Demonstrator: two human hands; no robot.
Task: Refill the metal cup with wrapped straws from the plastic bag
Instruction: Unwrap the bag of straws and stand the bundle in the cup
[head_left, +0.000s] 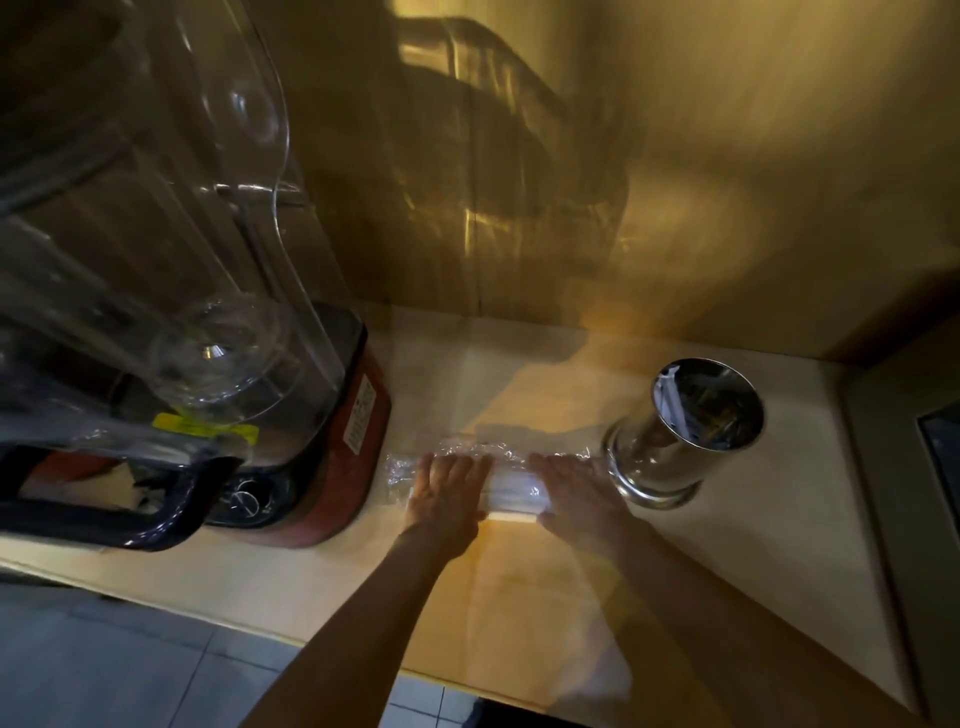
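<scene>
Standing at far left on the desk (519, 597) — a blender (171, 291) with clear jar and red base. Just right of it, lying flat, the plastic bag (457, 470) of wrapped straws (514, 491). Pressed on the bag, left hand (451, 491) palm down, fingers spread, not closed around it. Beside it, right hand (574, 493) likewise flat on the bag's right end. Farthest right — metal cup (685, 431) upright, close to the bag, a few straws inside.

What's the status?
Left hand and right hand flat on straw bag. Cup upright, nearly empty. Nothing blocking.
</scene>
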